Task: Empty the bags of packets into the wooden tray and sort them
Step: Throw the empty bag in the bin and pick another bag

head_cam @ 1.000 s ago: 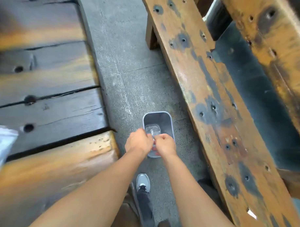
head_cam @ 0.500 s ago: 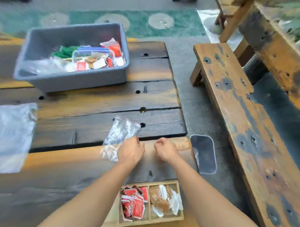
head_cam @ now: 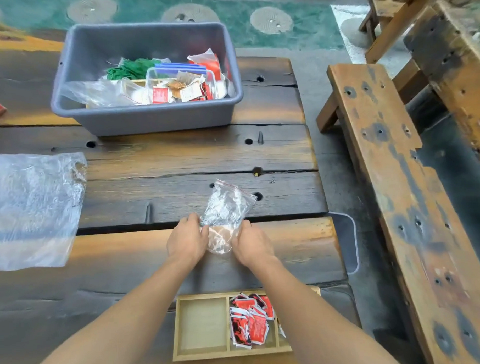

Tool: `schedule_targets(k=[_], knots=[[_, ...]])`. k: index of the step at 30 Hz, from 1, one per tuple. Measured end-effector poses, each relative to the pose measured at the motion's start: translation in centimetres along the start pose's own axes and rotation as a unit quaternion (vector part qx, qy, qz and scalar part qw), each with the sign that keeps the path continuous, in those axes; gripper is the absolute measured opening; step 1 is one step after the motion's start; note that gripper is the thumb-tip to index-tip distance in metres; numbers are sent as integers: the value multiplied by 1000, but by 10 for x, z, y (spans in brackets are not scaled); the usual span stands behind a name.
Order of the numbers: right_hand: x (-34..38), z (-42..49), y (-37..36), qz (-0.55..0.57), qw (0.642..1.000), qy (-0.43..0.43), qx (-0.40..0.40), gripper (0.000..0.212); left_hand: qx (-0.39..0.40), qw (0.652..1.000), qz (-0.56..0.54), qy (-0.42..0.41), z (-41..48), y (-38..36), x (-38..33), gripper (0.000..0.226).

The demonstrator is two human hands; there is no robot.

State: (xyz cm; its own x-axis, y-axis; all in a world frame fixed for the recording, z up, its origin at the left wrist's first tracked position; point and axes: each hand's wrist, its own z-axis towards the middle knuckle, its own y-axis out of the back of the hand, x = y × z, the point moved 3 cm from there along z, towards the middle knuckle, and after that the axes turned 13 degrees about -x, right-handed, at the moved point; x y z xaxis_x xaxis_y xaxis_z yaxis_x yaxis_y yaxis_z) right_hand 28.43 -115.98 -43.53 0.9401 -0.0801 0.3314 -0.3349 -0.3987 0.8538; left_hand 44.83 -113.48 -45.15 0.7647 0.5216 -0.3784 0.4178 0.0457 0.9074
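Two hands are seen, one left hand point(head_cam: 187, 240) and one right hand point(head_cam: 251, 245), and one small clear bag point(head_cam: 227, 211) is held between them. One large clear bag point(head_cam: 31, 210) is laid on the one table point(head_cam: 180, 152). One grey tub point(head_cam: 154, 119) is counted; the bags point(head_cam: 179, 81) heaped in it cannot be counted exactly. One wooden tray point(head_cam: 202, 325) is shown, with two compartments seen whole and a third partly hidden; the red packets point(head_cam: 249, 321) in the middle one are too overlapped to be counted. One small bin point(head_cam: 348, 240) and one bench point(head_cam: 391, 187) are seen beside the table.
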Motion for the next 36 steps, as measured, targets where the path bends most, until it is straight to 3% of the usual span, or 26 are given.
schedule_targets(k=[7,9,11,13,15,17,22,30,36], knots=[[4,0,-34,81,992,-99,17,60,54,997,-39,39,5,-25,11,47],[6,1,-40,171,973,-150,21,61,82,992,-71,58,4,-31,10,37],[4,1,-42,276,934,-227,17,49,108,979,-130,115,3,-36,10,21],[-2,2,-42,343,895,-286,-5,32,136,946,-224,193,1,-42,11,21],[-10,4,-42,379,872,-308,-13,13,148,905,-311,249,-4,-42,4,22],[-16,2,-38,422,850,-317,5,7,155,886,-344,267,-10,-43,-5,24],[-34,-2,-25,462,830,-314,-5,6,193,890,-357,208,-29,-47,-28,23],[-87,-27,-1,499,813,-297,-37,1,183,898,-372,146,-61,-53,-70,31],[-143,-49,9,507,796,-319,-83,13,202,902,-366,112,-95,-66,-113,32]])
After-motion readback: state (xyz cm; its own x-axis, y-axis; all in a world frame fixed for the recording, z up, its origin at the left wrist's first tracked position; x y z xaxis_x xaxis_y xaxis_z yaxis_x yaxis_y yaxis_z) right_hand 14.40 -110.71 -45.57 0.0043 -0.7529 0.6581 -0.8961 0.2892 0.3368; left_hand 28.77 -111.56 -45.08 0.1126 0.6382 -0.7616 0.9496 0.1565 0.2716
